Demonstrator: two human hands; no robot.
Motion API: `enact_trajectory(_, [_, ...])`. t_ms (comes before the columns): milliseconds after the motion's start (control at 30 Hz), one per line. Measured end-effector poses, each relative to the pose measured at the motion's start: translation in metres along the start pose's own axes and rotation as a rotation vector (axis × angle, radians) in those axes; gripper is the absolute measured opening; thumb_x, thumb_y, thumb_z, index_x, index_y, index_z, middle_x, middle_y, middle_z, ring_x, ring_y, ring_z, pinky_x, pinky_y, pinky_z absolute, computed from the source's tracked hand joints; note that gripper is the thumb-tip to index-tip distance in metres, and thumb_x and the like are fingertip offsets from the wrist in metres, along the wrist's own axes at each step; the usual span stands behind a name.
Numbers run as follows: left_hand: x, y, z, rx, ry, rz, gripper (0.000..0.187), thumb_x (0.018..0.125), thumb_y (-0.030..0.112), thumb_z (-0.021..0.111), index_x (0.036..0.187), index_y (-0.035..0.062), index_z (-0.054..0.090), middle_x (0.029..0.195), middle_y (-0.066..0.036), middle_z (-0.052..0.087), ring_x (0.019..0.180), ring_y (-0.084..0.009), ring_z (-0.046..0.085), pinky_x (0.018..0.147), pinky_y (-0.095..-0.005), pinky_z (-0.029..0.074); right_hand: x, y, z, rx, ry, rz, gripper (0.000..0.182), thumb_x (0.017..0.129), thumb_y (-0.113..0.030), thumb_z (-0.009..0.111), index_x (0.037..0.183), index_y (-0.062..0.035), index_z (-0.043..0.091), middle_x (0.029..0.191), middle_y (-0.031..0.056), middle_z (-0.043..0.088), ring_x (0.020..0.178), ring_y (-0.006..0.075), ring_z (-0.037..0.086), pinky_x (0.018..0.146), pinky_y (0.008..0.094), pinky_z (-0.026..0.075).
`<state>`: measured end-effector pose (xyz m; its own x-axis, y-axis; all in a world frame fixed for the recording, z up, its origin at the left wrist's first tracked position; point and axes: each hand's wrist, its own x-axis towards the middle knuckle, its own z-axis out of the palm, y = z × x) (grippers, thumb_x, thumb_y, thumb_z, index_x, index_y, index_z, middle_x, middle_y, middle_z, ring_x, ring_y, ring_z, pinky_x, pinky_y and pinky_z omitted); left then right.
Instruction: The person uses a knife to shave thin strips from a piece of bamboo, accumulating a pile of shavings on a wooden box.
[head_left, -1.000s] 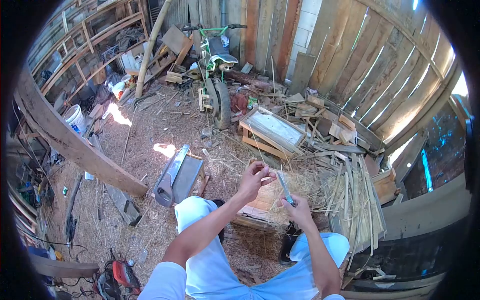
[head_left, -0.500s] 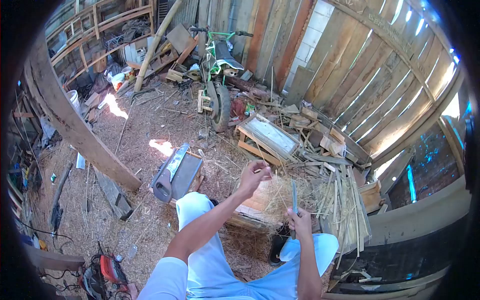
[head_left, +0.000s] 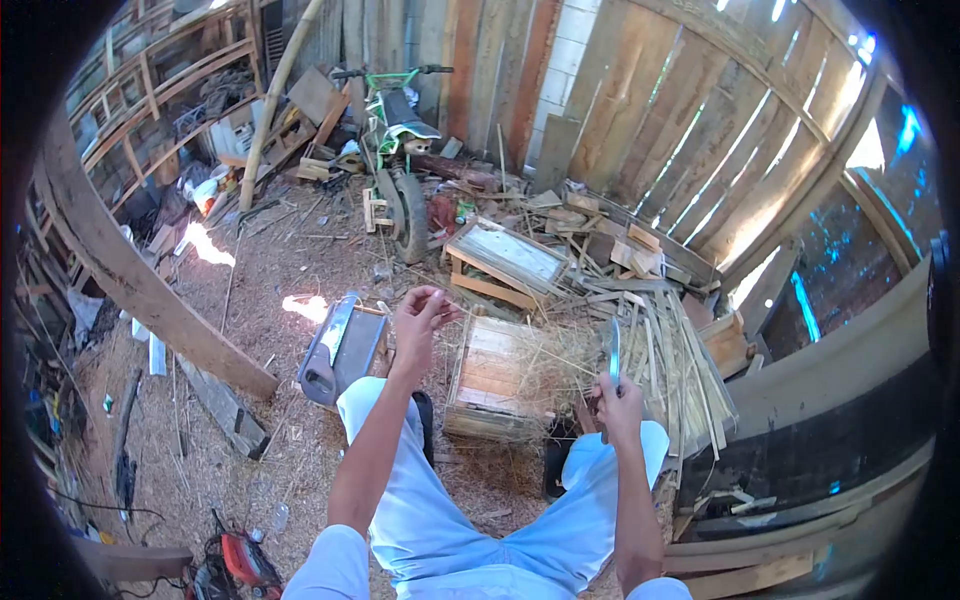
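My right hand [head_left: 618,402] is closed round the handle of a knife [head_left: 614,350], its blade pointing up. Thumb and fingers of my left hand [head_left: 425,315] pinch the end of a thin pale strip [head_left: 530,342], which runs across toward the knife hand. Whether the strip is wood or bamboo is too fine to tell. Below and between both hands stands a low wooden box [head_left: 492,375] in front of my knees. Curly shavings [head_left: 560,370] cover its right side.
A handsaw [head_left: 322,372] lies on a small dark-topped stool [head_left: 362,345] by my left knee. Split strips [head_left: 690,370] are heaped at right. Ahead are a wooden frame [head_left: 505,255] and a green motorbike [head_left: 400,190]. A red power tool [head_left: 248,560] sits at lower left.
My left hand has moved left, away from the knife, drawing the strip out longer between the hands. The knife hand has shifted slightly right. The head view has turned a little right.
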<state>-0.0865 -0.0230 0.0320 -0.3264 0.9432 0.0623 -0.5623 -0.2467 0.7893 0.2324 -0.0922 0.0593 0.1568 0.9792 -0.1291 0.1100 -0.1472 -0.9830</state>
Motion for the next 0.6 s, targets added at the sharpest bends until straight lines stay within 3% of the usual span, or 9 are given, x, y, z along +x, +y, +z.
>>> enact_trajectory(200, [-0.033,0.036,-0.003,0.250,-0.178,0.015,0.015,0.086,0.008,0.062,0.097,0.0023,0.054,0.084,-0.006,0.061,0.074,-0.0161,0.063,0.068,-0.0281,0.053,0.005,-0.018,-0.014,0.103,0.138,-0.123,0.027,0.091,-0.026,0.056,0.073,-0.0066,0.053,0.052,-0.0043,0.046,0.040,0.0028,0.038,0.035,0.0198,0.027])
enact_trajectory(300, [-0.053,0.052,0.001,0.819,-0.470,-0.002,0.011,0.084,0.005,0.062,0.094,-0.0005,0.063,0.080,-0.003,0.063,0.069,-0.0100,0.060,0.063,-0.0231,0.050,0.008,-0.029,-0.021,0.125,0.186,-0.175,0.027,0.092,-0.026,0.055,0.074,-0.0060,0.053,0.054,-0.0042,0.046,0.041,0.0026,0.039,0.035,0.0198,0.027])
enact_trajectory(400, [-0.077,0.060,0.021,1.089,-0.686,0.058,0.012,0.086,0.007,0.060,0.094,-0.0010,0.064,0.077,-0.004,0.062,0.066,-0.0097,0.057,0.061,-0.0240,0.047,0.015,-0.036,-0.030,0.126,0.187,-0.186,0.026,0.092,-0.025,0.054,0.075,-0.0053,0.053,0.058,-0.0031,0.047,0.042,0.0026,0.039,0.035,0.0201,0.030])
enact_trajectory(467, [-0.090,0.052,0.032,1.137,-0.722,0.077,0.014,0.086,0.007,0.060,0.096,-0.0011,0.063,0.077,-0.005,0.061,0.065,-0.0093,0.057,0.058,-0.0243,0.047,0.018,-0.048,-0.024,0.181,0.234,-0.240,0.027,0.093,-0.025,0.053,0.075,-0.0049,0.052,0.058,-0.0028,0.047,0.042,0.0028,0.040,0.036,0.0203,0.031])
enact_trajectory(533, [-0.101,0.028,0.032,0.994,-0.752,-0.053,0.013,0.086,0.007,0.059,0.096,-0.0011,0.062,0.076,-0.004,0.061,0.061,-0.0091,0.055,0.056,-0.0244,0.046,0.023,-0.050,-0.025,0.092,0.227,-0.244,0.027,0.093,-0.025,0.053,0.076,-0.0041,0.053,0.059,-0.0017,0.049,0.042,0.0031,0.040,0.038,0.0200,0.032])
enact_trajectory(600, [-0.110,0.005,0.028,0.978,-0.740,-0.018,0.011,0.087,0.008,0.059,0.093,-0.0011,0.062,0.074,-0.003,0.061,0.058,-0.0079,0.054,0.053,-0.0230,0.045,0.026,-0.051,-0.022,0.025,0.242,-0.325,0.025,0.093,-0.025,0.053,0.081,-0.0030,0.056,0.061,-0.0005,0.052,0.042,0.0033,0.041,0.038,0.0192,0.031])
